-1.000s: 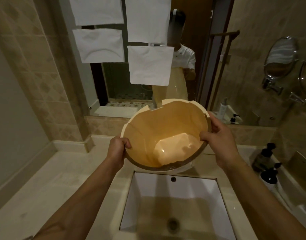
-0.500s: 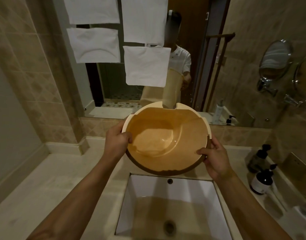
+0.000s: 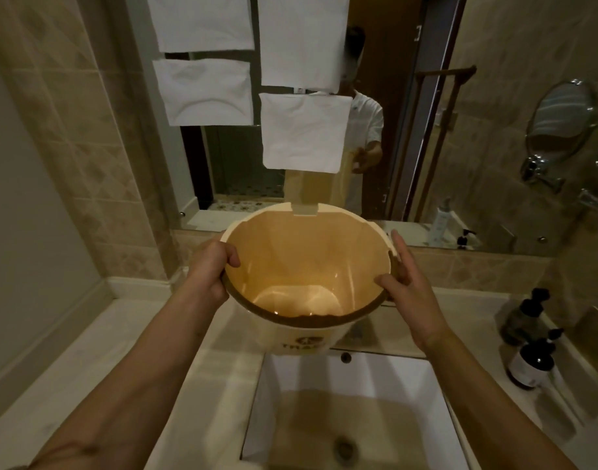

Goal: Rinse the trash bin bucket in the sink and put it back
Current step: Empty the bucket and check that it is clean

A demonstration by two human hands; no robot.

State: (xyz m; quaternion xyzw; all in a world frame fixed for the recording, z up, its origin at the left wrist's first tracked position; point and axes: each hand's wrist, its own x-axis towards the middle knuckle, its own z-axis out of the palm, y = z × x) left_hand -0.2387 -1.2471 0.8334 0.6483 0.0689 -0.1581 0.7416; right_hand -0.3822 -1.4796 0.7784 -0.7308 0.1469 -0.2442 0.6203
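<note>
Bucket [image 3: 307,266] held up over the counter just behind the sink [image 3: 351,401], mouth tipped toward the camera, left hand [image 3: 207,271] clenched on its rim, right hand [image 3: 404,283] loosely cupping the opposite rim, both equally near.

Two dark pump bottles [image 3: 532,361], perhaps soap; mirror [image 3: 409,137].

One bucket [image 3: 307,266] in my two hands: left [image 3: 211,269], right [image 3: 406,283]. One sink [image 3: 351,412]. Four white sheets on mirror [image 3: 202,91]. Two dark pump bottles [image 3: 531,359] at 3 o'clock.
</note>
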